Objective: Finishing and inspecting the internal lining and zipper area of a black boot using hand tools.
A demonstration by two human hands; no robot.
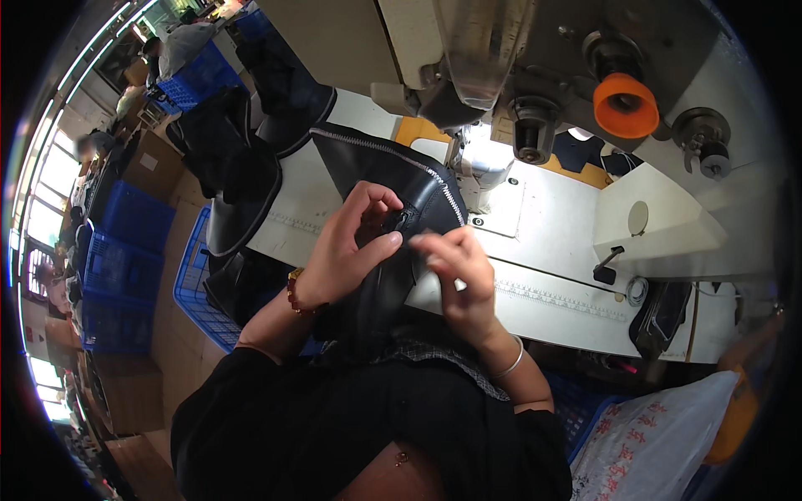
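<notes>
A black leather piece (393,177), shaped like a boot upper with pale zigzag stitching along its curved edge, lies at the front of the sewing machine's white table and hangs toward my lap. My left hand (351,242) curls round a raised fold of it. Dark material, perhaps a zip end, shows between its thumb and fingers. Close by on the right, my right hand (462,275) hovers over the piece's edge. Its fingers are bent and apart, the tips smeared by motion, and nothing shows in them.
The sewing machine (476,159) stands straight ahead, an orange cone (625,104) on its head. More black leather pieces (242,179) hang at the table's left over a blue basket (194,280). A ruler strip (560,299) crosses the table (543,242). A white printed sack (656,438) stands lower right.
</notes>
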